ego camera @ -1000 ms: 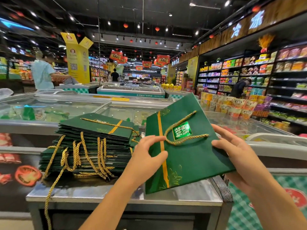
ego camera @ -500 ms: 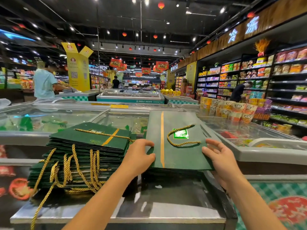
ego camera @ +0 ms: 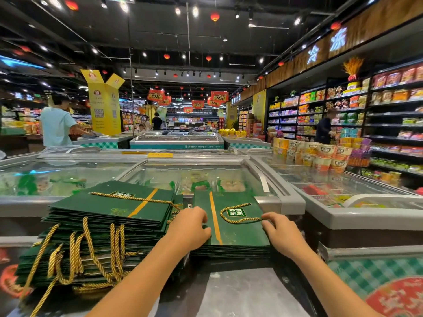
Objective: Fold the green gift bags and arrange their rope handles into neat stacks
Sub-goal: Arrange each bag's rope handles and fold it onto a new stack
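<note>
The flat dark-green paper gift bag tops the right stack on the steel table, lower centre. Our left grip rests curled on its left edge, and we cannot tell if it clasps. Our right grip pinches its limp gold rope handle. We judge the card light and easily creased, so it is best held by the edges.

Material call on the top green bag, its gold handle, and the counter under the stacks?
top bag: coated paper or card, matte with a slight sheen; it lies flat with crisp edges.
rope handle: twisted cord, probably synthetic, judging by its gold shine and visible twist.
counter: looks like stainless steel, dull grey with blurred reflections.
</note>
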`<state>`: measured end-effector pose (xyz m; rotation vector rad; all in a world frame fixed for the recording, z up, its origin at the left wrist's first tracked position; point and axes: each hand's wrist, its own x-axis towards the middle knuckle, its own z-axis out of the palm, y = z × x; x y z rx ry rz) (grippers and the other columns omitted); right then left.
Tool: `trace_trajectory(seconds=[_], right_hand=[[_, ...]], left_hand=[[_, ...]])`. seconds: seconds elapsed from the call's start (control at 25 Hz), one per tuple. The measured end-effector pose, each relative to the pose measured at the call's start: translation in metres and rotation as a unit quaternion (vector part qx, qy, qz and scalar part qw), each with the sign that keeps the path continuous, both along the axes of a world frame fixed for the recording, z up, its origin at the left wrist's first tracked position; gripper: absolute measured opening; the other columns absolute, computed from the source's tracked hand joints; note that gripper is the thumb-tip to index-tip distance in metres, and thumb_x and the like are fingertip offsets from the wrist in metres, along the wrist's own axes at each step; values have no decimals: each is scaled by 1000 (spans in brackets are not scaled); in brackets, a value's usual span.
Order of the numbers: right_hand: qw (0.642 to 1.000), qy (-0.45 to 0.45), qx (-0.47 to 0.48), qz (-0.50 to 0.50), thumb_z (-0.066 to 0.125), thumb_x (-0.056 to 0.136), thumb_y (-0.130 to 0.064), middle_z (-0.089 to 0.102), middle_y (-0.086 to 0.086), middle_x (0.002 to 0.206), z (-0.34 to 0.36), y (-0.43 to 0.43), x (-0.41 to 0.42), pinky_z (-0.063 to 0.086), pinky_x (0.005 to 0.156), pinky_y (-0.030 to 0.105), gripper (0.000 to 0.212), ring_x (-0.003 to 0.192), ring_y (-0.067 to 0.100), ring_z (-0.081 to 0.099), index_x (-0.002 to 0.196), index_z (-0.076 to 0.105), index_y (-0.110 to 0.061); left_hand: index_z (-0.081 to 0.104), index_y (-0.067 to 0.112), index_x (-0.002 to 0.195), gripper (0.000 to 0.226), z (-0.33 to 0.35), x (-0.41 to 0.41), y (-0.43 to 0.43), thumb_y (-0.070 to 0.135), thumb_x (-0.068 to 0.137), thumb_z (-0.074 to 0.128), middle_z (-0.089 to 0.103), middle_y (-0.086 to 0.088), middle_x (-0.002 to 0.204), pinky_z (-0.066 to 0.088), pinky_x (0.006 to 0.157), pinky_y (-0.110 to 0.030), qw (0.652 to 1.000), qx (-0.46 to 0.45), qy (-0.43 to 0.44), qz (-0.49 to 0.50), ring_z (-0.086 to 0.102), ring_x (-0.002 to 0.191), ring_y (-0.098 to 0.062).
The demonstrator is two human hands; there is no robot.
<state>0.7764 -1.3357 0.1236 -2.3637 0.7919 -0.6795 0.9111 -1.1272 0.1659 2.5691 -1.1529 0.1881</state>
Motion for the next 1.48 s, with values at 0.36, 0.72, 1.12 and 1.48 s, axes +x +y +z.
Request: trace_trajectory(seconds=[0.36, 0.72, 1.12, 1.48], right_hand=[[968, 189, -136, 89, 28, 101, -65, 14, 8, 169, -9, 17, 38, 8, 127, 44, 73, 156, 21, 8, 162, 15, -28], [952, 250, -157, 82, 19, 103, -63, 4, 9, 170, -20, 13, 42, -2, 126, 46, 71, 157, 22, -1, 163, 7, -27], [950, -81, -288, 90, 50, 102, -43, 66, -4, 91, 32, 91, 49, 49, 79, 39, 31, 89, 20, 60, 98, 70, -21], [986, -10, 66, 152, 61, 87, -66, 51, 2, 65, 58, 197, 93, 44, 65, 35, 54, 66, 23, 57, 70, 51, -16]], left_hand=[[7, 25, 162, 58, -27, 18, -44, 44, 108, 17, 8, -13, 169, 16, 124, -50, 988, 154, 23, -13, 6, 155, -33], [0, 23, 162, 59, -41, 9, -48, 44, 108, 11, 2, -13, 170, 8, 125, -49, 977, 211, -16, 31, 0, 156, -33], [64, 24, 119, 27, 57, 18, 93, 33, 99, 49, 69, 4, 113, 55, 86, -37, 988, -19, -140, 60, 64, 105, -19], [69, 14, 93, 46, 59, 68, 217, 56, 97, 50, 67, -5, 100, 49, 95, -46, 950, -68, -76, 296, 56, 114, -36]])
